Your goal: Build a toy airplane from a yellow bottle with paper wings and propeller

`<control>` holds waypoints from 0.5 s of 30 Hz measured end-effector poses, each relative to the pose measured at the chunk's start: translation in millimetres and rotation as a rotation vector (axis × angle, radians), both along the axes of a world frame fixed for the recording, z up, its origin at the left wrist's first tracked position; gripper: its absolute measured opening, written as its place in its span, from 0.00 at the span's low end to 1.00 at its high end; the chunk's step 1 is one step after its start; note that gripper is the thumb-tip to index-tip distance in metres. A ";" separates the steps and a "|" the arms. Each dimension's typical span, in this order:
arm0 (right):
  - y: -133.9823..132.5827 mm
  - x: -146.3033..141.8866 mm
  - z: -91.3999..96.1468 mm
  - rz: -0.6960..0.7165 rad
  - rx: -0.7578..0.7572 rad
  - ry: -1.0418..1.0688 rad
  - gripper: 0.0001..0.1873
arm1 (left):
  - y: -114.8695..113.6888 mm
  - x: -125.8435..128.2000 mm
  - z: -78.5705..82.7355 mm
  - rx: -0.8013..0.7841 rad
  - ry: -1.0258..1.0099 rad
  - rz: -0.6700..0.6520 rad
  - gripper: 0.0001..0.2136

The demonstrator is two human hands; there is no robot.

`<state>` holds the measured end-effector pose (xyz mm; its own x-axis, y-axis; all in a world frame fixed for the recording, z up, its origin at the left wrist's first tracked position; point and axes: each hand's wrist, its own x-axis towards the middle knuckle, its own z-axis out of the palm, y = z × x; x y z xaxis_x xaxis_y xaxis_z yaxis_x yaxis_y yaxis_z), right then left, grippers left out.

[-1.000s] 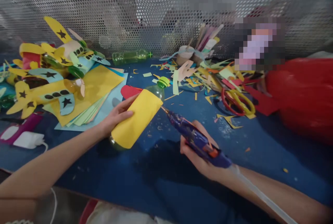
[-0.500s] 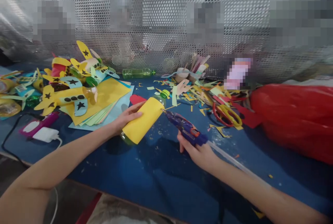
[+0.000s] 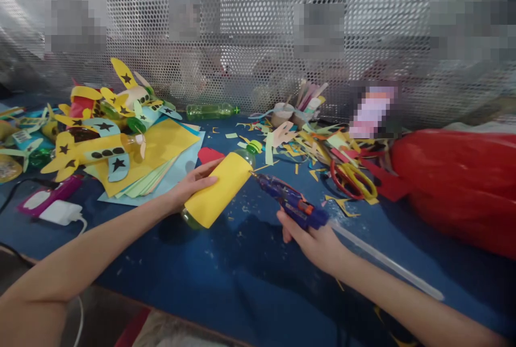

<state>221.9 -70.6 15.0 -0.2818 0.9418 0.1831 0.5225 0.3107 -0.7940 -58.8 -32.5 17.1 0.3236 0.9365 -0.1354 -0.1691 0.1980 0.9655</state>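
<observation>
My left hand grips a clear plastic bottle with a green cap, tilted with its cap end away from me. Yellow paper is wrapped around the bottle's middle. A blue glue gun is in my right hand, fingers closed round its handle. Its nozzle is at the paper's right edge, near the cap end; whether it touches cannot be made out. A long glue stick sticks out of the gun's rear. A red paper piece lies behind my left hand.
Paper-decorated bottle planes and stacked coloured paper lie left, near a purple power strip with a white plug. Scissors, paper scraps and a red plastic bag are right. A green bottle lies by the perforated metal sheet.
The view has shifted slightly. The glue gun's nozzle stays by the same edge of the yellow paper, and more of the glue stick now shows. Both hands keep their hold.
</observation>
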 end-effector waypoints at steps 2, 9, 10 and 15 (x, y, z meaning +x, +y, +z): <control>-2.9 -2.1 6.8 0.083 -0.005 -0.047 0.17 | 0.7 0.1 -1.3 0.009 -0.009 -0.009 0.35; -9.5 -9.3 21.9 0.107 0.049 -0.104 0.15 | 1.2 1.0 0.1 0.007 -0.018 -0.014 0.34; -7.9 -8.2 20.4 0.097 0.037 -0.100 0.15 | 0.8 1.5 1.8 0.005 -0.012 -0.015 0.34; 1.3 -0.6 10.2 0.075 -0.059 -0.017 0.17 | -1.8 4.4 9.0 -0.003 0.019 -0.010 0.35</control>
<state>221.3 -69.3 25.1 -0.3546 0.9270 0.1224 0.5133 0.3024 -0.8032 -54.4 -34.3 26.1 0.3302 0.9328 -0.1443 -0.1486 0.2024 0.9680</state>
